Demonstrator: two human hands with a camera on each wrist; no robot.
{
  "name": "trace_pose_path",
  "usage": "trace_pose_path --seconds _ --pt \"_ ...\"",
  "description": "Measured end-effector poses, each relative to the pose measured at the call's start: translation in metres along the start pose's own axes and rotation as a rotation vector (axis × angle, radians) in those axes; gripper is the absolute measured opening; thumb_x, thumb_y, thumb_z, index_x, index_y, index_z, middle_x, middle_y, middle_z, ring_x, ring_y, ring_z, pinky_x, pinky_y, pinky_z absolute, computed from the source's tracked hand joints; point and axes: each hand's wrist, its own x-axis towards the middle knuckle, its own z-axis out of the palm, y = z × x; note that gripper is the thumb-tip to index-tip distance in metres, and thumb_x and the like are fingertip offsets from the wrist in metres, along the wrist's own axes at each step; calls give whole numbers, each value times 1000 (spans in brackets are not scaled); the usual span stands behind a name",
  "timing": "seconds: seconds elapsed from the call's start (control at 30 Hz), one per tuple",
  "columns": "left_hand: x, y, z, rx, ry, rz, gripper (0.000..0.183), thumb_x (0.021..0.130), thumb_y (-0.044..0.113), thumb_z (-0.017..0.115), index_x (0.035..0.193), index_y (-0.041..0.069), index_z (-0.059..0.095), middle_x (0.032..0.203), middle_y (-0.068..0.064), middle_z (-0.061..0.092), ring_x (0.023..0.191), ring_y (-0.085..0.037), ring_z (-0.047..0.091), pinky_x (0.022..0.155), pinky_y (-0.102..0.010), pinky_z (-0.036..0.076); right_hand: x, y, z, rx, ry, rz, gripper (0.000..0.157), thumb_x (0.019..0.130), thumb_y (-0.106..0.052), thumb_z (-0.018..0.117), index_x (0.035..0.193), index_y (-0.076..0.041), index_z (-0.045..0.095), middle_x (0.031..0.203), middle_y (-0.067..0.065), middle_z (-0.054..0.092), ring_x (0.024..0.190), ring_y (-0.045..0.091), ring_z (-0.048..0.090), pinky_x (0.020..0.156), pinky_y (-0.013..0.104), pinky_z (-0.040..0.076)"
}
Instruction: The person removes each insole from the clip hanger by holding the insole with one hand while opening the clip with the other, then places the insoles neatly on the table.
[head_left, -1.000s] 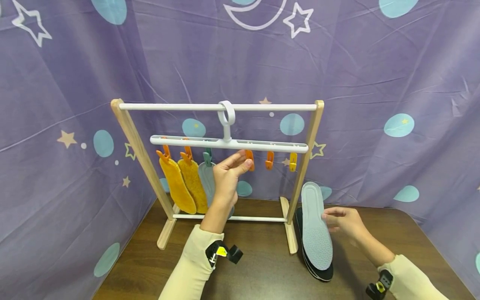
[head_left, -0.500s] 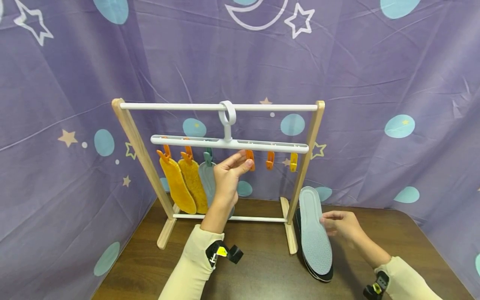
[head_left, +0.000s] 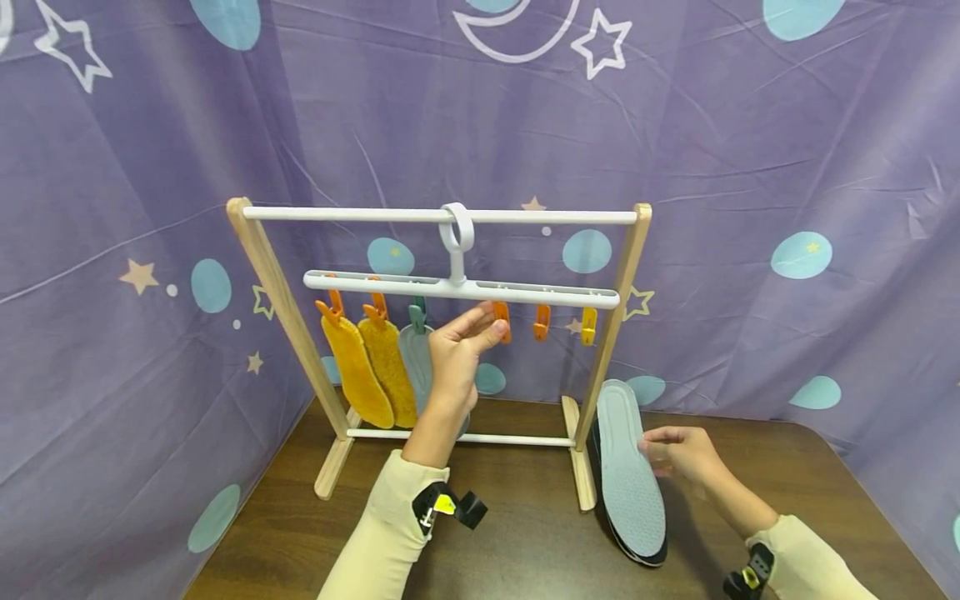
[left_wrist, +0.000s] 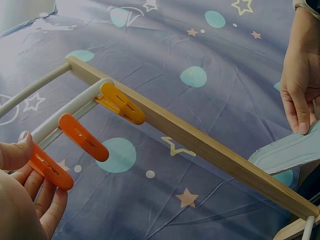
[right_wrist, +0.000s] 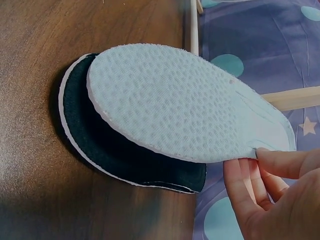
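Note:
My left hand (head_left: 457, 354) pinches an orange clothespin (left_wrist: 52, 169) that hangs from the white hanger bar (head_left: 540, 292), thumb on one side and fingers on the other. At the right of the head view, my right hand (head_left: 686, 454) holds a light grey-blue insole (head_left: 632, 467) by its edge between thumb and fingers. The insole's dimpled wide end shows in the right wrist view. Beneath it lies a black insole (right_wrist: 130, 150) with a pale edge, partly covered. A second orange clothespin (head_left: 542, 322) and a yellow clothespin (head_left: 588, 327) hang free to the right.
Two mustard insoles (head_left: 358, 375) hang from orange clothespins at the left, beside a grey insole (head_left: 415, 362) on a green clothespin (head_left: 417, 315). The wooden rack (head_left: 626, 275) stands on the brown table (head_left: 517, 533), a patterned purple curtain (head_left: 712, 167) behind it.
The grey-blue insole has come down a little and shifted slightly left with my right hand, covering more of the black insole. My left hand has stayed on the orange clothespin.

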Motion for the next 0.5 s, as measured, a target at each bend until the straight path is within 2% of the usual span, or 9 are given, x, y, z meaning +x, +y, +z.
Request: trace_pose_path --seconds 0.5 --pt "1 0 0 6 16 -7 37 81 -8 78 118 -11 70 94 -7 79 80 -5 72 78 -19 58 2 7 1 9 -4 32 24 93 -2 69 109 16 67 79 2 73 73 13 69 69 34 63"
